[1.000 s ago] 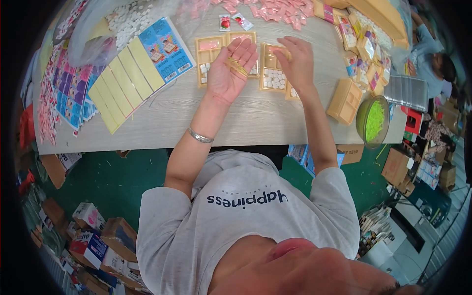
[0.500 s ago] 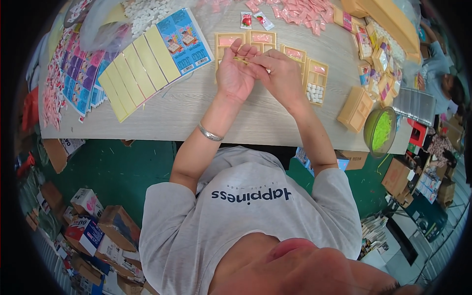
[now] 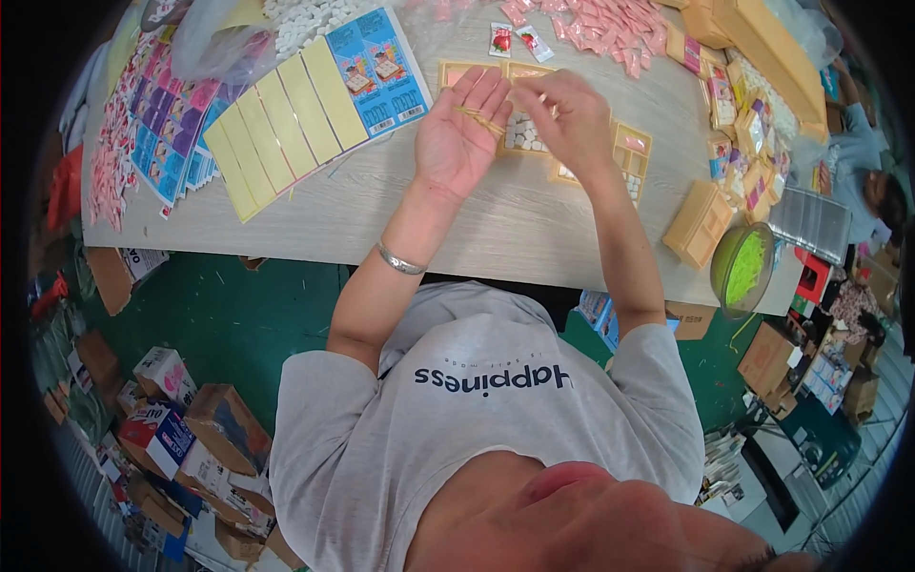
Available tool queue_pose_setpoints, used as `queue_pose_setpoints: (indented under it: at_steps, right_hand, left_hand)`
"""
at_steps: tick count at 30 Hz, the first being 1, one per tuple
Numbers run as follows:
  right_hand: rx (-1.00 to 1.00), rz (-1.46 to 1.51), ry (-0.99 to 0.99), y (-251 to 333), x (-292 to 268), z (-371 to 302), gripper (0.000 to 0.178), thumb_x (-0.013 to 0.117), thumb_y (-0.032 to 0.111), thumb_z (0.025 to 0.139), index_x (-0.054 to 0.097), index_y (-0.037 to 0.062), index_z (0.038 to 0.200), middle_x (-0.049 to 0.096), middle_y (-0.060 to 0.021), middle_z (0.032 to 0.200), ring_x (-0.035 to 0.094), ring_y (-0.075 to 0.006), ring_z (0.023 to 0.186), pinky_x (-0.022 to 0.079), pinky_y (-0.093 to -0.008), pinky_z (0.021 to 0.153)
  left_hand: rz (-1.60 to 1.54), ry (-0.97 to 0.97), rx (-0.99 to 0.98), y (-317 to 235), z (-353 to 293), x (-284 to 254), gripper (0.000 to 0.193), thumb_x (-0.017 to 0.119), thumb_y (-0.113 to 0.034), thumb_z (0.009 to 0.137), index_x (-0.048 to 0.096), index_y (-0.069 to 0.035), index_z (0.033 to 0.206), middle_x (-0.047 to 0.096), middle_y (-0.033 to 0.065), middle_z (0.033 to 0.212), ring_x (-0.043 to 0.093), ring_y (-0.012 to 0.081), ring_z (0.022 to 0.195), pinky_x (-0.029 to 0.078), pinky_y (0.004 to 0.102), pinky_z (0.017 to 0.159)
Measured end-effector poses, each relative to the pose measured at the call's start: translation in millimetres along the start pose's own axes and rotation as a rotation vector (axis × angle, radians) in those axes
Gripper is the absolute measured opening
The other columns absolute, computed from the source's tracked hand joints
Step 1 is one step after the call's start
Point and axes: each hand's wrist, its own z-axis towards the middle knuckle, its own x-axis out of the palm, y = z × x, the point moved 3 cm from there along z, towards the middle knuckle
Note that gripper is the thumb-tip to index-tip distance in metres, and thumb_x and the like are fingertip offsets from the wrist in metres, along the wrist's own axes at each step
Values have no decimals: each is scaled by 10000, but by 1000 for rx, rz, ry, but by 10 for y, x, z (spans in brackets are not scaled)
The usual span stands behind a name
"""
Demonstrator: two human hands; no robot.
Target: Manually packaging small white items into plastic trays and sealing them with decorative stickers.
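Observation:
My left hand (image 3: 456, 143) is raised palm up over the wooden table (image 3: 496, 229), with a small bunch of thin yellowish strands (image 3: 482, 120) lying across its fingers. Just to its right, my right hand (image 3: 570, 116) pinches its fingertips together on one strand near the left fingertips. Under both hands lie tan compartment trays (image 3: 626, 157); one compartment holds small white pieces (image 3: 521, 133). A silver bracelet (image 3: 400, 259) circles my left wrist.
Fanned yellow cards (image 3: 281, 129) and blue printed cards (image 3: 379, 67) lie to the left. Pink sachets (image 3: 610, 24) cover the far side. Stacked tan trays (image 3: 701, 224) and a green bowl (image 3: 743, 267) sit at the right edge. Cardboard boxes (image 3: 191, 439) crowd the floor.
My hands left the trays and came together. The left palm stayed turned up with the strands, and the right hand moved to it and pinched at them.

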Motion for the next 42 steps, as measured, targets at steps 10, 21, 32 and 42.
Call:
queue_pose_setpoints:
  at_steps: [10, 21, 32, 42]
  right_hand:
    - [51, -126, 38, 101, 213, -114, 101, 736, 136, 870, 694, 57, 918, 652, -98, 838, 650, -283, 725, 525, -375, 633]
    - [-291, -543, 108, -476, 232, 269, 73, 706, 177, 877, 691, 106, 877, 655, -48, 857, 632, -263, 878, 516, -396, 790]
    - [21, -333, 66, -744, -657, 26, 87, 636, 96, 951, 647, 30, 1007, 692, -121, 948, 665, -283, 886, 530, -361, 787]
    - [234, -483, -269, -872, -2048, -816, 130, 628, 129, 994, 650, 14, 1053, 696, -92, 913, 671, -183, 834, 529, -307, 776]
  left_hand:
    - [381, 38, 123, -233, 90, 87, 474, 355, -281, 1094, 439, -2, 1468, 521, 164, 1464, 503, 279, 1344, 427, 408, 1105]
    - [2615, 153, 866, -381, 540, 92, 428, 658, -223, 911, 608, -45, 1296, 639, 143, 1190, 557, 306, 1193, 394, 537, 1030]
    - [2521, 354, 938, -368, 446, -140, 549, 626, -332, 947, 516, -90, 1428, 483, 64, 1519, 400, 297, 1419, 258, 609, 1153]
    - [2476, 480, 758, -734, 1071, 208, 245, 687, -224, 878, 758, -99, 1077, 730, 75, 1025, 672, 301, 981, 528, 423, 842]
